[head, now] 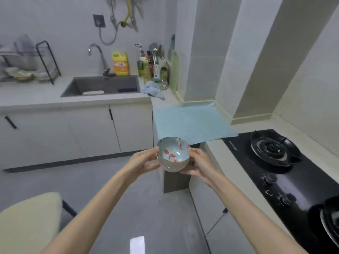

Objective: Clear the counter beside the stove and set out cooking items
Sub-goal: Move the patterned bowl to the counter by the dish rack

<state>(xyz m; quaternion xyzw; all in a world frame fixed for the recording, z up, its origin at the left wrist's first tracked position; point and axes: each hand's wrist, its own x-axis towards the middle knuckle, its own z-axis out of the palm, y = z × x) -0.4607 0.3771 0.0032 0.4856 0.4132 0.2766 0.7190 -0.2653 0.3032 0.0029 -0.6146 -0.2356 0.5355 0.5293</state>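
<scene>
**Bowls cupped between both hands, just short of the blue mat**

Bowls (173,154), stacked, pale blue inside with red leaves, grey on the outer walls. Held in the air a little toward 6 o'clock from the picture's middle, over the floor, near the counter's (256,123) corner and resting on nothing but the hands. At least two rims visible; cannot tell the full count.

Gripped from 9 o'clock by the left hand (145,162), fingers curled round the outer wall, thumb up by the rim. Cupped from 3 o'clock by the right hand (197,165), thumb near the rim, fingers bent in under the base of the stack. Neither hand spread flat: both wrapped to the curve of the bowls, one on each side.

At 1 o'clock from the bowls, a blue mat (190,121) lying flat on the cream counter, its near edge just past the top rim. At 4 o'clock, a black gas stove (286,173) with burners and knobs, just beside the mat. At 10 o'clock, a grey sink (102,87) with a curved tap (97,55) and a yellow bottle (120,63) behind. Toward 12 o'clock, a crumpled blue cloth (152,88) on the counter's corner.
</scene>
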